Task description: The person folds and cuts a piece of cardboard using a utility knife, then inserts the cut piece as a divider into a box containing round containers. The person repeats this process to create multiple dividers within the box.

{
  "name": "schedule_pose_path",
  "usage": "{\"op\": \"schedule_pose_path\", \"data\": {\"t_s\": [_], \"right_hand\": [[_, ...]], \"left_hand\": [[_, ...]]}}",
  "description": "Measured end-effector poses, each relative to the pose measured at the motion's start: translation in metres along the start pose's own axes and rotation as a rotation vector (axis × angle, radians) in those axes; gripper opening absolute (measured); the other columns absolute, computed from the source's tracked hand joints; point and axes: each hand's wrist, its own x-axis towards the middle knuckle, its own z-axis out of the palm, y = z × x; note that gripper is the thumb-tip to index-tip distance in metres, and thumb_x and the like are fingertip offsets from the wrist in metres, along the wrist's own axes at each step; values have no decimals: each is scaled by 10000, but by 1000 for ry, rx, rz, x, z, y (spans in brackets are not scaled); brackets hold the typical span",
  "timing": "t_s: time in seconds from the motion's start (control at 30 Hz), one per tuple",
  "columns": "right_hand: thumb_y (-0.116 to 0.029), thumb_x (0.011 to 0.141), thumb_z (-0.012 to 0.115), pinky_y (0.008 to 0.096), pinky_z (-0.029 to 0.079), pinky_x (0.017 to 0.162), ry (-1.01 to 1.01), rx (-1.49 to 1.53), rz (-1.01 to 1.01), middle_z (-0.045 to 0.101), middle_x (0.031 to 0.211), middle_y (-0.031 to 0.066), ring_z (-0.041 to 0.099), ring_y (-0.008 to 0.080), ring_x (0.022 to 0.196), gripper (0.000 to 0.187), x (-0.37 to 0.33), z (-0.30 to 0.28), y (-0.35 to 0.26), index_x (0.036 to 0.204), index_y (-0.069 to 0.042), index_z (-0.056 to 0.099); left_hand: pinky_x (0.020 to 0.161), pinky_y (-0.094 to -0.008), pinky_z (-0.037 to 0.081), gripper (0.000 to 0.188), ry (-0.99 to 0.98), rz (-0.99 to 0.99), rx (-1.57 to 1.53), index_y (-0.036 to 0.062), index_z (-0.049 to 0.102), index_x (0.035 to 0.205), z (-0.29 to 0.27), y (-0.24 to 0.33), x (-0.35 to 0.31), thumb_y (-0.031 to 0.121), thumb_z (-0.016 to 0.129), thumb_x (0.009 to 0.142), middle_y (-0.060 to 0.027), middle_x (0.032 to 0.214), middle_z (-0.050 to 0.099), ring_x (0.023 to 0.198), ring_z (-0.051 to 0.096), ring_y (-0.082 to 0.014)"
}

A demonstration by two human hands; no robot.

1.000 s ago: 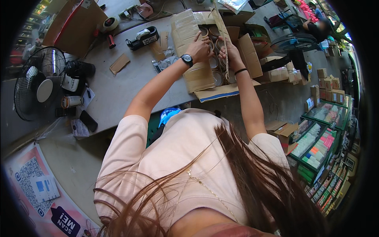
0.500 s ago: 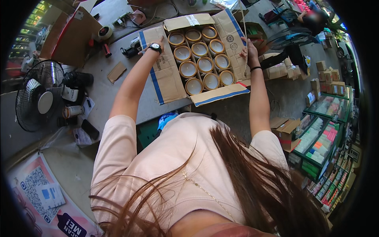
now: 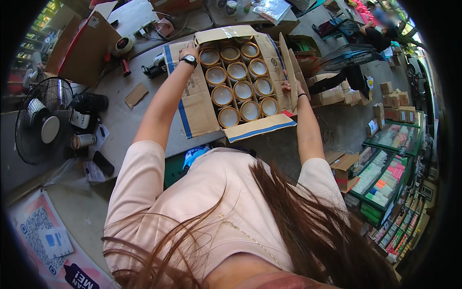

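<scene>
An open cardboard box (image 3: 199,103) with blue-striped flaps stands on the grey table in front of me. Rows of jar candles (image 3: 237,71) fill it, each with white wax and a gold-brown rim; the far flap (image 3: 226,32) partly covers the farthest row. My left hand (image 3: 189,50) is closed over the box's far left corner, by the left flap. On the right, my right hand (image 3: 292,88) grips an upright cardboard sheet (image 3: 288,65) beside the right flap (image 3: 273,60); some of its fingers are hidden behind the sheet.
Left of the box lie a cardboard scrap (image 3: 136,95), a black device (image 3: 154,69), a tape roll (image 3: 124,45) and a black fan (image 3: 45,120). Another fan (image 3: 349,57) and a person (image 3: 378,36) are at the far right. Glass display cases (image 3: 385,178) stand at right.
The cardboard sheet at my right hand has turned from edge-on to showing its face. The far flap's angle has changed, and another row of jars shows beneath it. The whole view has shifted slightly.
</scene>
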Motion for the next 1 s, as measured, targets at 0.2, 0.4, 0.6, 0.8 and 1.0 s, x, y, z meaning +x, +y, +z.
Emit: {"op": "schedule_pose_path", "data": {"t_s": [0.2, 0.4, 0.6, 0.8, 1.0], "right_hand": [[-268, 1027, 516, 322, 557, 732, -274, 135, -127, 387, 613, -37, 438, 101, 464, 498, -30, -2, -11, 1510, -219, 404], [-357, 998, 592, 349, 541, 875, -726, 22, -319, 552, 792, 11, 600, 140, 701, 681, -74, 3, -49, 1513, -12, 309], [-464, 959, 615, 376, 517, 800, 322, -841, -871, 709, 1024, 116, 671, 238, 922, 462, -90, 82, -57, 1118, -31, 605], [-401, 990, 546, 522, 520, 685, 657, -1693, -850, 699, 954, 213, 667, 431, 890, 320, -112, 138, -69, 1166, -135, 558], [-414, 976, 558, 505, 569, 667, 702, -1982, -754, 724, 924, 136, 717, 373, 821, 315, -72, 171, -78, 1064, -115, 517]], "left_hand": [[1004, -440, 530, 1592, -84, 55, -19, 364, -85, 1574, -15, -20, 4, 146, 1001, 432, -175, 1600, 206, 1270, 543, -390], [928, -445, 555, 999, 28, 141, -76, 335, 258, 1566, -68, -9, 40, 498, 754, 715, -193, 1270, 629, 1097, 663, -355], [896, -492, 554, 684, 343, -42, -78, 441, 307, 1526, -10, -2, 99, 396, 569, 895, -184, 1187, 675, 1049, 676, -362], [886, -505, 548, 735, 260, -54, -222, 496, 163, 1547, -34, 10, 89, 412, 537, 920, -180, 1174, 690, 1054, 682, -362], [958, -520, 505, 727, 155, -104, -362, 521, 155, 1539, -28, 9, 118, 411, 513, 916, -173, 1354, 603, 1202, 614, -364]]}}
